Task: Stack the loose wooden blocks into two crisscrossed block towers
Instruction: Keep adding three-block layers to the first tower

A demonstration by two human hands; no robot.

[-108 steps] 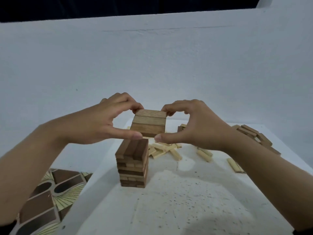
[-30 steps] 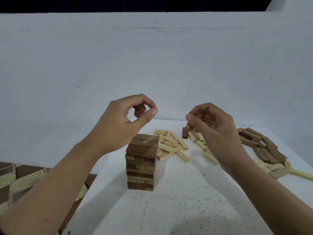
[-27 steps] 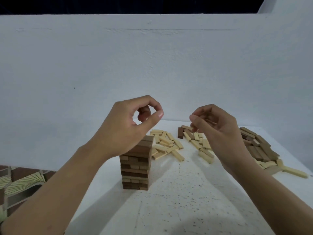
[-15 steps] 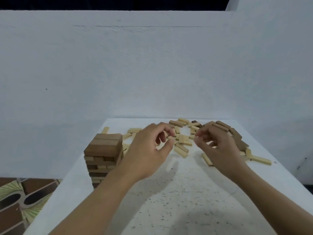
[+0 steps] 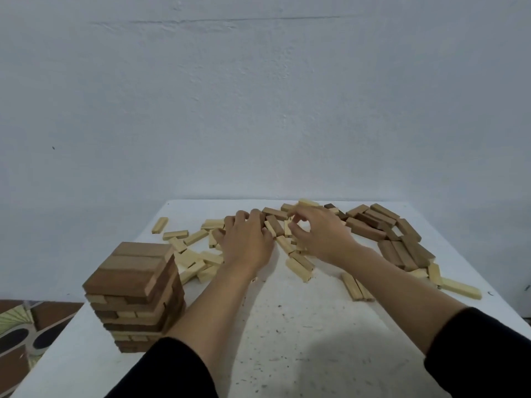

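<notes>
Reaching into the scatter: left hand (image 5: 247, 239) palm down at mid-desk, fingers bent onto the light blocks (image 5: 198, 262); grip state unclear, can't tell if it has one. Right hand (image 5: 319, 234) just beside it, thumb and forefinger curved toward each other over the pile; can't tell if that grip is on a block either. One tower (image 5: 135, 294) stands upright near the desk (image 5: 301, 340) front-left corner, crisscrossed layers, dark layer on top, left forearm just beside it. Dark blocks (image 5: 402, 245) lie heaped far right, a few light ones trailing toward the right edge. Black sleeves (image 5: 172, 369) on both arms. Patterned floor (image 5: 17, 326) shows lower left.
</notes>
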